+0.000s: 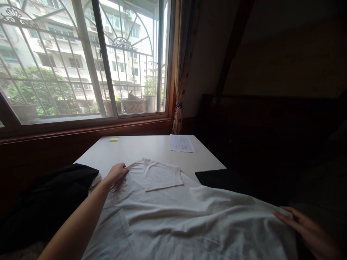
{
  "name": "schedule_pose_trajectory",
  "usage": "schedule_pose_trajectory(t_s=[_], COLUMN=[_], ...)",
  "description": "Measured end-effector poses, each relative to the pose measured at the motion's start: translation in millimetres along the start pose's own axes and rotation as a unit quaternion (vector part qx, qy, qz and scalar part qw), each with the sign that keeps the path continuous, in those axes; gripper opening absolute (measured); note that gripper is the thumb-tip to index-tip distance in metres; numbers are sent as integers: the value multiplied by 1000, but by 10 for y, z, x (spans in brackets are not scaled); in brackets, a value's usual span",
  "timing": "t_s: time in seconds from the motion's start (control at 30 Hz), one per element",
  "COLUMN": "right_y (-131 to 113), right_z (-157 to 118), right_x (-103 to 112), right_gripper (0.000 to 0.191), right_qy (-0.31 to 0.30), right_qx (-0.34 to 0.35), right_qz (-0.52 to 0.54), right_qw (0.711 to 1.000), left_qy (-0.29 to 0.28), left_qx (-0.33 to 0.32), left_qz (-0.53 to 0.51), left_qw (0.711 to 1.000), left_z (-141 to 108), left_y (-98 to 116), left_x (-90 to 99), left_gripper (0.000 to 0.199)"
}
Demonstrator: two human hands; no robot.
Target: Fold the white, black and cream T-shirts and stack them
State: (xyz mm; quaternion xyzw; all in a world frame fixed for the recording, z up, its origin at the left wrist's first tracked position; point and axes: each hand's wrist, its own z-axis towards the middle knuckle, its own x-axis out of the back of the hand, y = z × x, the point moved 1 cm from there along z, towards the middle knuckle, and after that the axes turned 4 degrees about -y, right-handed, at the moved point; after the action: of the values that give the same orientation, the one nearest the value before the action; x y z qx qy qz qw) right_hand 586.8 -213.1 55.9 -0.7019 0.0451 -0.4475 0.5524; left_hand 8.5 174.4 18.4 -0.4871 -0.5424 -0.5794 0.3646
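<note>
A white T-shirt lies spread sideways over the white table, with wrinkles running along its body. One short sleeve is laid flat on the far side; another sleeve shows at the near left. At the shoulder and neck end, my left hand is closed, pinching the cloth. My right hand holds the shirt's far right corner between thumb and fingers, past the table's right side. The lower fingers of that hand are dim and partly hidden.
Dark clothing is heaped at the left edge. A folded black item lies at the table's right edge. Printed papers and a yellow sticky note sit at the back. Beyond are a barred window and a tied curtain.
</note>
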Motion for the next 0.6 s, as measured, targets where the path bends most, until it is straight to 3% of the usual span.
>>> schedule_pose_trajectory(t_s=[0.07,0.17,0.4,0.5,0.6], right_y=[-58,-150,-489,-531,-435], right_z=[83,264,783,906,920], right_x=[52,12,-399,-499,-535], right_gripper=[29,31,30,29,30], right_qy=[-15,2,-35,-51,-58], right_qx=[-36,-15,57,77,57], right_qz=[69,82,70,36,21], right_qw=[997,997,995,995,996], left_qy=[3,13,-11,-5,27], left_qx=[2,15,71,66,31], left_qz=[-6,-9,34,63,82], left_qw=[1000,1000,997,996,996], left_z=[9,-22,-70,-84,-78], left_y=[-85,-265,-685,-711,-575], left_x=[46,140,286,306,305], left_gripper=[24,25,13,17,31])
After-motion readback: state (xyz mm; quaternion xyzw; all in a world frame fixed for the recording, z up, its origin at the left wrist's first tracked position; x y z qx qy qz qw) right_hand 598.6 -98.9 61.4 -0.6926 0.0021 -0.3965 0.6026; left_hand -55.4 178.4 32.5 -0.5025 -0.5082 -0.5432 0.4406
